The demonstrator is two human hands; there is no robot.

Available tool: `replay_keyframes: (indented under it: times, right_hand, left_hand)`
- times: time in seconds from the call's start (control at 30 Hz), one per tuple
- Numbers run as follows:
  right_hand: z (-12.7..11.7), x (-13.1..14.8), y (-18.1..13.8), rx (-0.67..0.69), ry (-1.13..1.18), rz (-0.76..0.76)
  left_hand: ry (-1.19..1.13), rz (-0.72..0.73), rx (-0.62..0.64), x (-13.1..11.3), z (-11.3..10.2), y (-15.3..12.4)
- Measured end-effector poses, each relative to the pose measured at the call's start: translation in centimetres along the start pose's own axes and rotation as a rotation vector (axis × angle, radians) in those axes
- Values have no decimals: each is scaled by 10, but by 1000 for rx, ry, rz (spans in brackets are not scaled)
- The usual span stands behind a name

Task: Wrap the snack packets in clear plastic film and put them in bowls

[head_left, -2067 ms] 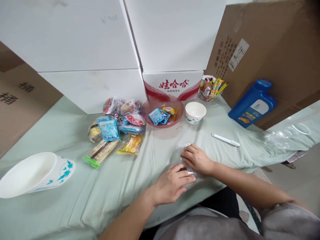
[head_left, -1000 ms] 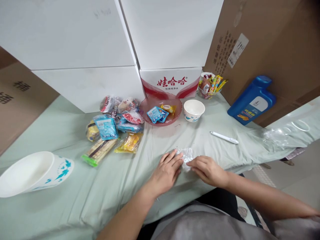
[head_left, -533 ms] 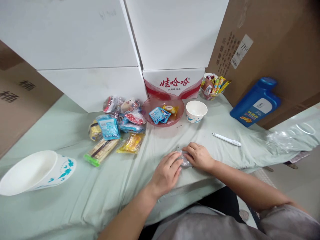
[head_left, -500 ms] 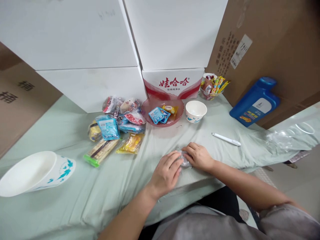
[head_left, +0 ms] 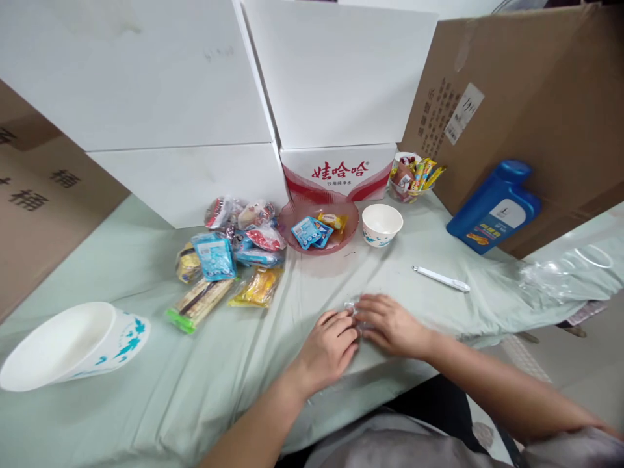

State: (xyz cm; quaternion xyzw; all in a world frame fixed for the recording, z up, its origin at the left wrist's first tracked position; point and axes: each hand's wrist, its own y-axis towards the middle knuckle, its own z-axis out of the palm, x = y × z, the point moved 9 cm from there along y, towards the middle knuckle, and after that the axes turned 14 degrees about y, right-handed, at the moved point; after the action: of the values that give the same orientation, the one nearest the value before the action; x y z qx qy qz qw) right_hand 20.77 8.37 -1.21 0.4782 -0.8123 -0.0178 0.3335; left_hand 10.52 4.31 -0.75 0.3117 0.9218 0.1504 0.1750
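Note:
Both my hands rest together on the pale green cloth (head_left: 146, 377) near the table's front edge. My left hand (head_left: 327, 348) has its fingers curled against a small clear plastic wrapper (head_left: 351, 307). My right hand (head_left: 392, 324) lies over the same wrapper, fingers pressed down on it. Only a crumpled corner of the wrapper shows between the fingertips; the rest is hidden under my hands.
A pile of snack packets (head_left: 229, 253) lies behind at left, beside a pink bowl (head_left: 297, 211) holding packets, a small white bowl (head_left: 383, 224) and a cup of sweets (head_left: 412, 175). A white pen (head_left: 441, 278), a blue bottle (head_left: 494, 208), a big white bowl (head_left: 73, 344) and boxes surround them.
Over the last two seconds my hands have shifted about on the wrapper, folding it smaller. More of it showed a second ago; now both hands cover almost all of it.

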Motion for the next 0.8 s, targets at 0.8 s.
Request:
replay_keyframes:
  times: [0.8]
  right_hand:
    - [-103,-70,135,-277,-276,182]
  left_hand:
    - [-68,-225,-145,29,-5,-4]
